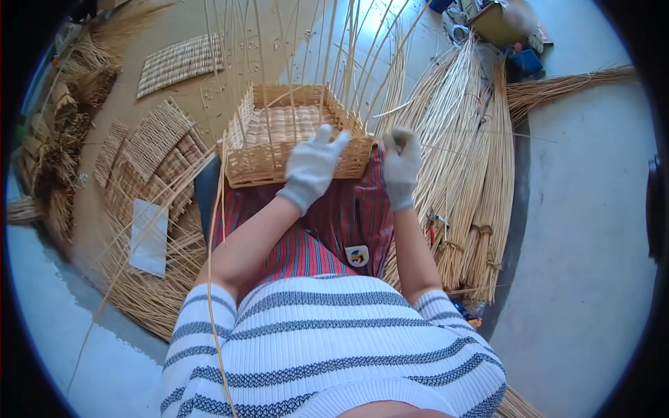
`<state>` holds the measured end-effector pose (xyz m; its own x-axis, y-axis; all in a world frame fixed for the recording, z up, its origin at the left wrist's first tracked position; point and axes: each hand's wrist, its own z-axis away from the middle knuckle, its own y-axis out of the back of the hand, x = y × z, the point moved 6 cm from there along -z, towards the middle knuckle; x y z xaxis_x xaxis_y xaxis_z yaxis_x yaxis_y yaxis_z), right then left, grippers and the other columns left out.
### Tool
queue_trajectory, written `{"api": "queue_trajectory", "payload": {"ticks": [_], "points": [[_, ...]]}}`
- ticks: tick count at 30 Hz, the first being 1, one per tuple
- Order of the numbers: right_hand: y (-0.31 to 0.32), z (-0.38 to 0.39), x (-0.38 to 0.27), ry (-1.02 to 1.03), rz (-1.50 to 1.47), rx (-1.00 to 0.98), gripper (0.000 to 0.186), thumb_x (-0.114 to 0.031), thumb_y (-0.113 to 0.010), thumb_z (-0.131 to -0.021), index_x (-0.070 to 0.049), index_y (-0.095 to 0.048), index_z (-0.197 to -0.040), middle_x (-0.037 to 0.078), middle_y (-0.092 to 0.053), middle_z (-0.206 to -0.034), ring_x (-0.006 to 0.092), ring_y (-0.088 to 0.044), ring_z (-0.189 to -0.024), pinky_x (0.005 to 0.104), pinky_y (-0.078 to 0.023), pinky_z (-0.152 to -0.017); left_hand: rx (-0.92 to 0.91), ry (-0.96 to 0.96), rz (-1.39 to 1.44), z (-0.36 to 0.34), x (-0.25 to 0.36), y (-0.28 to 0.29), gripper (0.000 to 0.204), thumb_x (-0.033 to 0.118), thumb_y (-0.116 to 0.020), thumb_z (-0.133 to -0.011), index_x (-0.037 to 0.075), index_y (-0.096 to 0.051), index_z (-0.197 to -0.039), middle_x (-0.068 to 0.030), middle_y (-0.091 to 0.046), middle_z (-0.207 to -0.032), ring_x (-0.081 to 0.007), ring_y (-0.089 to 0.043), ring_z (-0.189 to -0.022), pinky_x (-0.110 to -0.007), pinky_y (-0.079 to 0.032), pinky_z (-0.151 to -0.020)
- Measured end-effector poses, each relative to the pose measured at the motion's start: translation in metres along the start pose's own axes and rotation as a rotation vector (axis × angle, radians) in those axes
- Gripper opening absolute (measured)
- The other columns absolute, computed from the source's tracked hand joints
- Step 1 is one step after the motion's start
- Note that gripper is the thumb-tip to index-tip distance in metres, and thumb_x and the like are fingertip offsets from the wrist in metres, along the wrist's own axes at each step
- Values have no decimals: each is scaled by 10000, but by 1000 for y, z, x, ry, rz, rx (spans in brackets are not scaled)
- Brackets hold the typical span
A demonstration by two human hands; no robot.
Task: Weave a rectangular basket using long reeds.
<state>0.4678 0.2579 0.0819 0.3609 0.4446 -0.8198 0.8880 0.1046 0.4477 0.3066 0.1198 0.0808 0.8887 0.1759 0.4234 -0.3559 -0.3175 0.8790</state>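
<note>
Floor [578, 188] holds cane bundles [456, 153] beside the basket [261, 166]. Left hand [311, 166], fingers apart, covers its near wall; right hand [402, 167] curls, grip unclear; hard tugging could tip it.

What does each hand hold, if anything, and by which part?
It cannot be told: the left hand is at the wicker basket, over its near wall; the right hand is curled beside the basket, but no clear grip shows.

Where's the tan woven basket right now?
In the head view, upper centre: the tan woven basket sits at the far edge of the red striped cloth, white-gloved left hand at its near wall, white-gloved right hand beside its right corner.
</note>
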Motion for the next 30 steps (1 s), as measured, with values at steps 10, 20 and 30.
{"api": "queue_trajectory", "payload": {"ticks": [10, 20, 30], "points": [[-27, -18, 9, 125, 562, -204, 415, -72, -600, -851, -138, -639, -1259, 187, -709, -985, 386, -665, -937, 450, -502, -875, 31, -17, 244, -11, 0, -23, 388, 146, -650, -933, 232, -633, -1311, -113, -616, -1251, -270, -708, -949, -377, -574, -843], [-140, 98, -118, 336, -206, -634, 224, -12, -653, -922, -97, -714, -1120, 91, -731, -1012, 202, -694, -902, 339, -555, -812, 801, 726, 842, 157, -194, 49, 178, 187, -767, -915, 45, -710, -1007, 12, -662, -749, -56, -578, -597, -238, -495, -564], [-204, 164, -229, 704, -27, -803, 536, -133, -687, -825, -134, -583, -1351, 95, -682, -912, 314, -683, -820, 434, -551, -701, 414, 315, 1428, 150, -176, 18, 350, 337, -517, -1002, 34, -611, -1150, -105, -667, -1027, -212, -637, -992, -345, -505, -907]]}}
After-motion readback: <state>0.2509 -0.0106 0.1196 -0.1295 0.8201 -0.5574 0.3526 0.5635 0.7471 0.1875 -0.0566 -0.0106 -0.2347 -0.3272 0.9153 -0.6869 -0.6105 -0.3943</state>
